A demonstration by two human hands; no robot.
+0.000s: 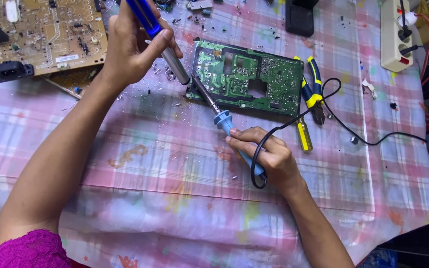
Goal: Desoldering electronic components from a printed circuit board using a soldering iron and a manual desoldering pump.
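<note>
Nearest to us, our right hand [269,156] is closed around the pale blue handle of a soldering iron [234,136], fingers wrapped and thumb pressed along the grip. Its metal tip slants up and left to the lower left corner of the green circuit board [247,77], which lies flat on the bench [175,164] under a pink plaid cloth. The iron's black cord [343,126] loops under our wrist, arcs up past the board's right edge and trails off to the right.

Our left hand [132,44] pinches a blue-and-silver desoldering pump [162,42], held tilted, with its dark nozzle coming down beside the iron's tip at the same corner. The two tools meet there and cover that part of the board's edge; we cannot tell whether the nozzle touches the board.

Just right of the green board lie one pair of pliers with blue and yellow grips [314,87] and one yellow-handled screwdriver [303,135], partly crossed by the cord. We count two boards in all: the green one and a tan circuit board [45,34] at the far left. One white power strip [395,34] sits at the far right, and a black box [299,17] at the top edge. Small metal scraps litter the cloth around the green board.
</note>
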